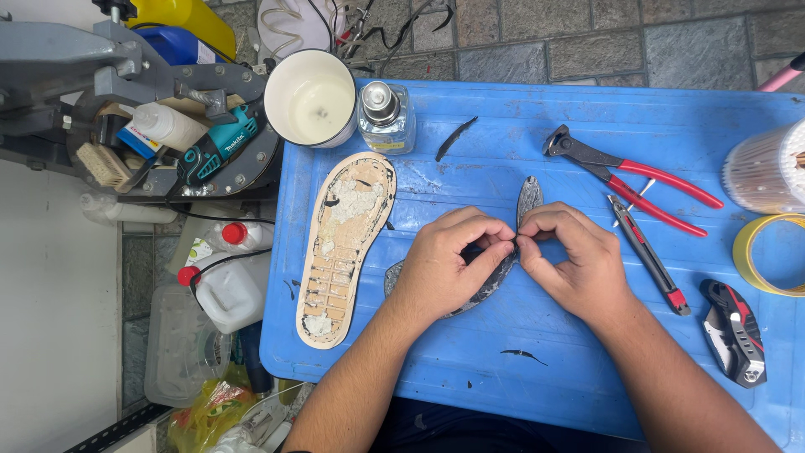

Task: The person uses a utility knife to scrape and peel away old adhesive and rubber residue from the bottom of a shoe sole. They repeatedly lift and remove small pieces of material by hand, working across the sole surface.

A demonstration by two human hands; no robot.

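Bare bench (503, 159) lies ahead of my fingers (495, 239); the shoe sole (344, 252) blocks my left, pliers (637, 180) and knife (650, 256) my right.

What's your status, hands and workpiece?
Left hand and right hand both pinching dark insole. Tan sole lies beside left hand. Nothing blocking.

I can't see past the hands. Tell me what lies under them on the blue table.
Under the left hand and right hand lies a dark, curved sole piece on the blue table. Its upper tip and lower left end show; its middle, where the fingertips pinch, is covered.
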